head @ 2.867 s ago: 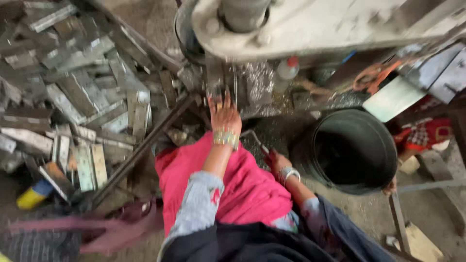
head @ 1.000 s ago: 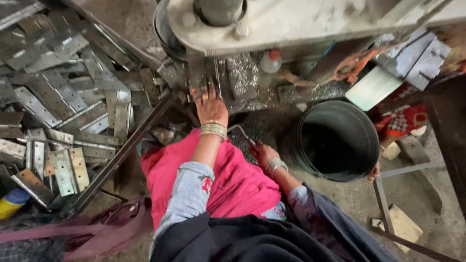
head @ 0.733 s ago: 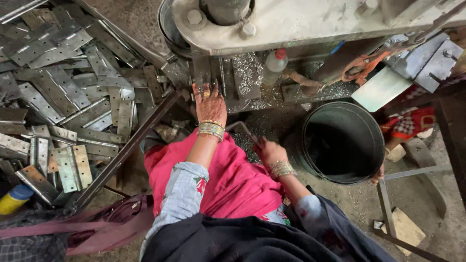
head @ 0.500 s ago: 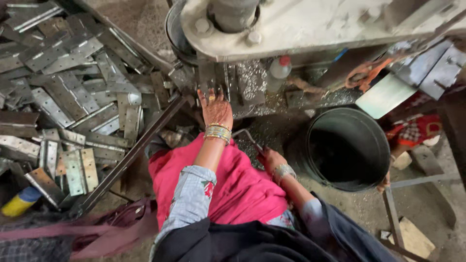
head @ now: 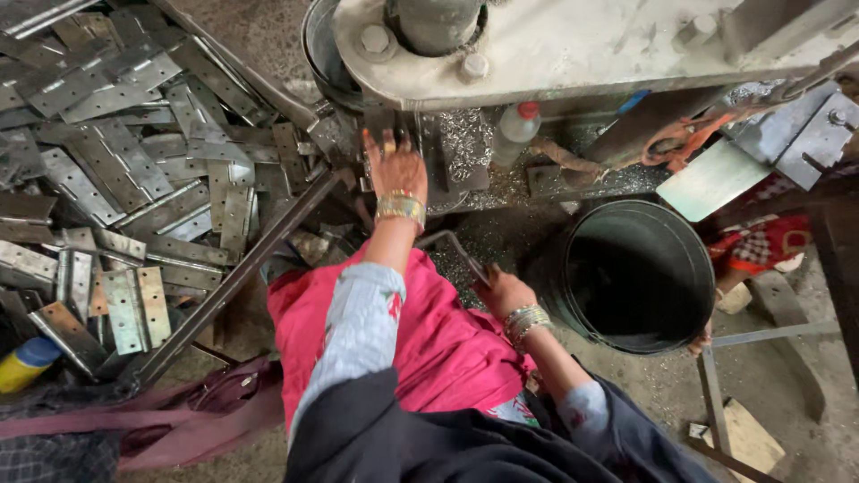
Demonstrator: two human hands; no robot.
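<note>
Under the grey machine head [head: 573, 54], the left hand [head: 395, 170] reaches forward with fingers spread and open, fingertips up against the dark metal block [head: 407, 134] at the machine's bed. Whether anything sits beneath the palm cannot be told. Bangles [head: 401, 207] ring the left wrist.

Right hand [head: 501, 291] lies lower, near the lap, curled shut around the end of a thin bent metal rod [head: 452, 246]. The rod runs up and to the left from the fist toward the machine. Bangles [head: 526, 320] on this wrist too.

Pink cloth [head: 429, 340] covers the lap between both forearms; a pale blue sleeve [head: 353, 331] covers the left arm.

Shiny metal shavings [head: 465, 143] are heaped on the bed just right of the left hand. A white squeeze bottle with a red cap [head: 514, 134] stands beside them.

Right of the right hand stands a round dark bucket [head: 689, 259], open at the top, close to the wrist but not touching.

Left of the person: a large loose heap of flat grey hinge plates [head: 134, 179], many with punched holes. A long dark steel bar [head: 242, 277] lies slantwise along the heap's edge. A yellow can with a blue top [head: 22, 362] lies at the far left edge.
</note>
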